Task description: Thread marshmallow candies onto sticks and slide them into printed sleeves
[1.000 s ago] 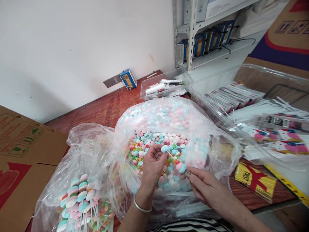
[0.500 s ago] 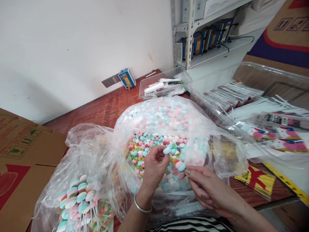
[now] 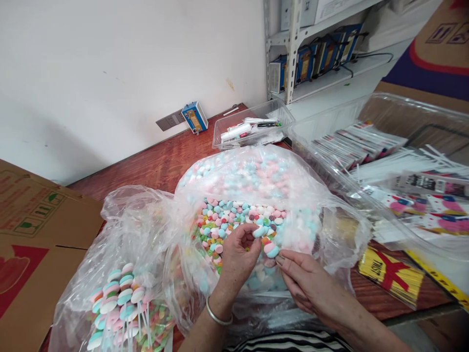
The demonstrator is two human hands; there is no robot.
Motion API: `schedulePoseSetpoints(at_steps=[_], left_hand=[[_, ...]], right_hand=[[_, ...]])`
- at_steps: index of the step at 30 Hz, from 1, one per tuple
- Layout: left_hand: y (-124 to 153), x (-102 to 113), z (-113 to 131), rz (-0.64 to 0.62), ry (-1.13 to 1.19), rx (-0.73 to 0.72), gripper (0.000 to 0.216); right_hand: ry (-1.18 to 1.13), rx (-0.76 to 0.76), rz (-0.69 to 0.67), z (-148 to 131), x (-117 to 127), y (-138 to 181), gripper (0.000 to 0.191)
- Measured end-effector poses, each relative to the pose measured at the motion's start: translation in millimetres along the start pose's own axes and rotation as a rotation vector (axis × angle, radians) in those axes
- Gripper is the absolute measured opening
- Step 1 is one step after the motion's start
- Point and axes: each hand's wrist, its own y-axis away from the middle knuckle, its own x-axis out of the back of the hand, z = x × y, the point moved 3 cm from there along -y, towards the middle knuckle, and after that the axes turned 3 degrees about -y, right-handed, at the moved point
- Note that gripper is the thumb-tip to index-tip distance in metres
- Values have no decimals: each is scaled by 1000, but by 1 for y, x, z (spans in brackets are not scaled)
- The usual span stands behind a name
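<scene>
My left hand (image 3: 240,252) is closed in a pinch on a pale blue and white marshmallow (image 3: 259,231), held over an open bag of loose candy. Opposite it, my right hand (image 3: 306,278) has thumb and fingers pressed together at the lower end of a candy skewer (image 3: 271,250), whose pink, white and blue marshmallow and orange-red gummies show; the fingers hide most of its stick. Below both hands the large clear plastic bag (image 3: 234,188) holds pastel marshmallows and coloured gummies. At the lower left, candy skewers (image 3: 122,298) with white sticks lie in a bunch on another plastic bag.
Right of the bag stands a clear bin (image 3: 330,171) with packets and white sticks. A smaller clear tray (image 3: 252,129) sits behind. Yellow twist ties (image 3: 390,276) lie near the table's front edge. A cardboard box (image 3: 44,244) is at left; a shelf (image 3: 293,54) stands behind.
My two hands have come slightly closer together, with the skewer's marshmallow moving a little toward my left hand. The view has shifted slightly. Both hands keep their pinch.
</scene>
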Motion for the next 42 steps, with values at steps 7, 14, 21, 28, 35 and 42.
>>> schedulePoseSetpoints(at_steps=[7, 14, 21, 28, 35, 42], left_hand=[[3, -1, 2, -70, -18, -9, 14], [5, 30, -5, 24, -273, -61, 36], [-31, 95, -6, 162, -1099, -274, 22], [-50, 90, -13, 17, -1270, -226, 17], [-43, 91, -10, -16, -1228, -222, 14], [-15, 93, 1, -37, -1080, -297, 17]], right_hand=[[248, 125, 27, 1, 6, -13, 34], [792, 457, 260, -7, 18, -20, 38], [860, 450, 260, -3, 21, -20, 38], [820, 425, 246, -1, 21, -21, 37], [919, 407, 224, 0, 18, -20, 36], [975, 408, 181, -1, 16, -18, 34]])
